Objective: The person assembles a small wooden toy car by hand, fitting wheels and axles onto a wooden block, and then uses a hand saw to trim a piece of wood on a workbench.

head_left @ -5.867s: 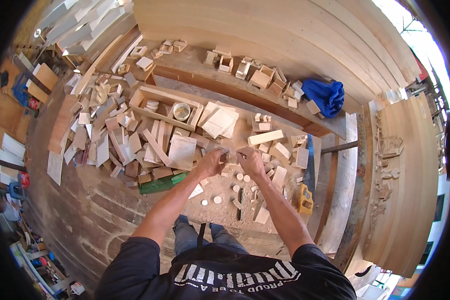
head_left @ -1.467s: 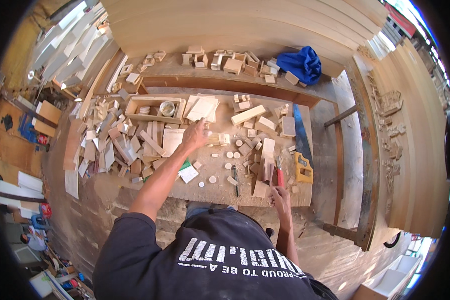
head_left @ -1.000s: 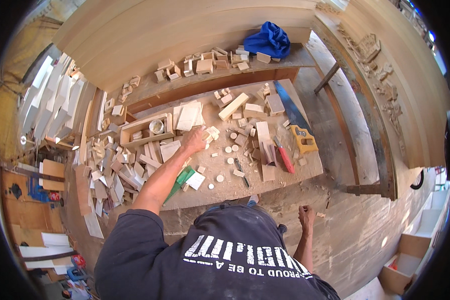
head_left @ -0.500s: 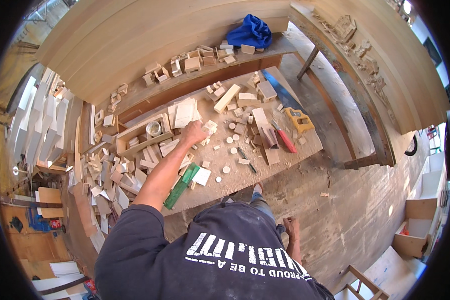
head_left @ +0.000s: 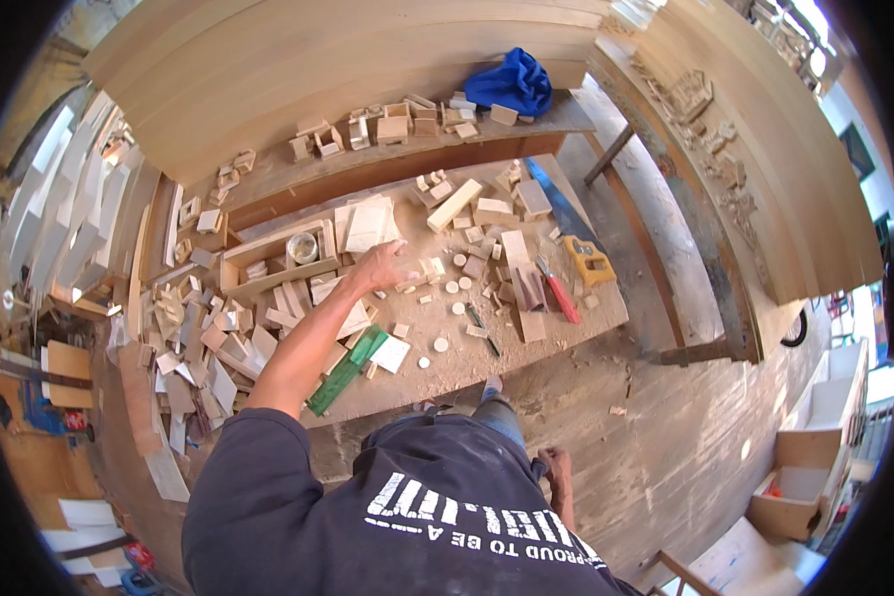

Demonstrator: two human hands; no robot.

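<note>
White boards (head_left: 60, 199) stood stacked at the far left. Next to them, a heap of wooden offcuts (head_left: 209, 348) covered the left end of the bench (head_left: 422, 323), pieces lying at all angles. Behind the heap sat an open wooden box (head_left: 230, 270) with a round jar (head_left: 302, 247) inside. A green strip (head_left: 348, 370) lay slantwise near the front edge, with a white square (head_left: 390, 354) just beside it. Thin panels (head_left: 370, 223) were piled loosely to the right of the box.

The left hand (head_left: 379, 266) was extended over the middle of the bench, palm side down. Its fingertips were at the near end of a small wood piece (head_left: 429, 269), which lay in front of the panels; whether finger and thumb pinched it could not be determined. Pale discs (head_left: 440, 345) lay scattered to the right, followed by a squared bar (head_left: 454, 205) and a dark pen (head_left: 484, 330).

Further right, a flat board (head_left: 519, 268) carried a dark brown piece (head_left: 531, 290). The right hand (head_left: 556, 465) hung below the bench edge beside the body, fingers partly curled; its contents, if any, could not be determined. A red-handled tool (head_left: 562, 297) lay beside the board, and a yellow-handled saw (head_left: 588, 260) with a blue blade lay along the bench's right end.
</note>
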